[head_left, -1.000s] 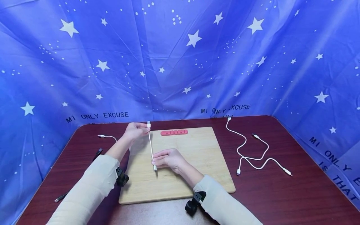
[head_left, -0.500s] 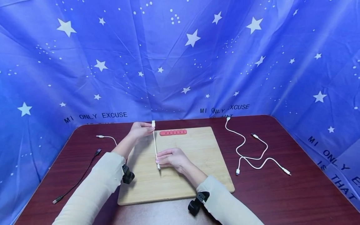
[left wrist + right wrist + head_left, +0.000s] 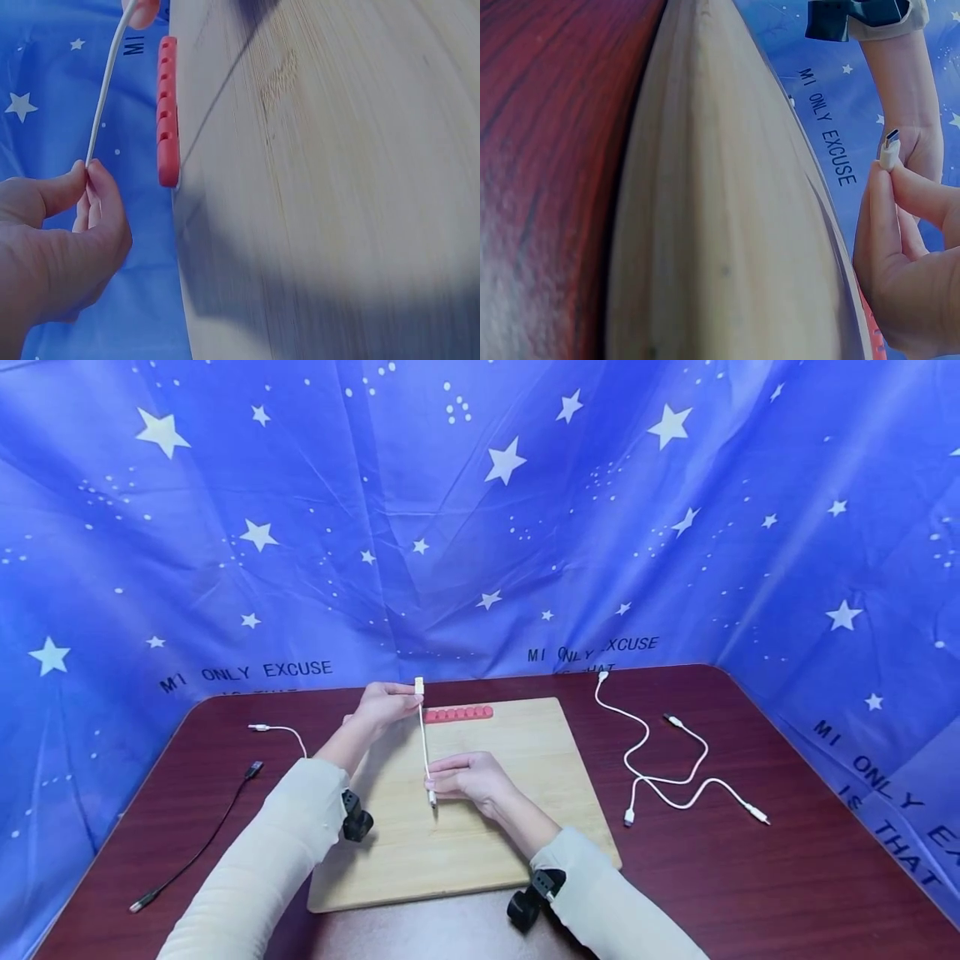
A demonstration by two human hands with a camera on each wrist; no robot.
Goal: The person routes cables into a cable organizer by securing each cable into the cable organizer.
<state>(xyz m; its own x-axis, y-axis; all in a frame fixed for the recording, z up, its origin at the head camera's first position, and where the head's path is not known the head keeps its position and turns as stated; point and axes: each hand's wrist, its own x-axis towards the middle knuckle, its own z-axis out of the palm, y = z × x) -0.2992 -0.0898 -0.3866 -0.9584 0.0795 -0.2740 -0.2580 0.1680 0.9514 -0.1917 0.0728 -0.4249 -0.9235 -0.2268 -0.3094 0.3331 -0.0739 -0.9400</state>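
A white USB cable [image 3: 424, 739] is stretched nearly straight between my two hands, over the wooden board [image 3: 525, 802]. My left hand [image 3: 382, 703] pinches it just below the flat USB-A plug [image 3: 419, 686], which points up and away. With thumb and fingertips my right hand [image 3: 476, 781] pinches the nearer end; in the right wrist view its small metal-tipped connector [image 3: 889, 152] sticks out past the fingers. The red cable holder [image 3: 459, 714], a strip with a row of slots, lies at the board's far edge. In the head view the cable overlaps its left end.
On the dark red table, a black cable [image 3: 210, 837] and a white cable [image 3: 281, 727] lie left of the board, the white one partly behind my left arm. Two white cables [image 3: 633, 714] cross each other at the right. A blue star-patterned curtain [image 3: 450, 527] hangs behind.
Both hands have carried the stretched cable rightward, from beside the red cable holder to its left end. The head view has shifted slightly, and more of the black cable shows.
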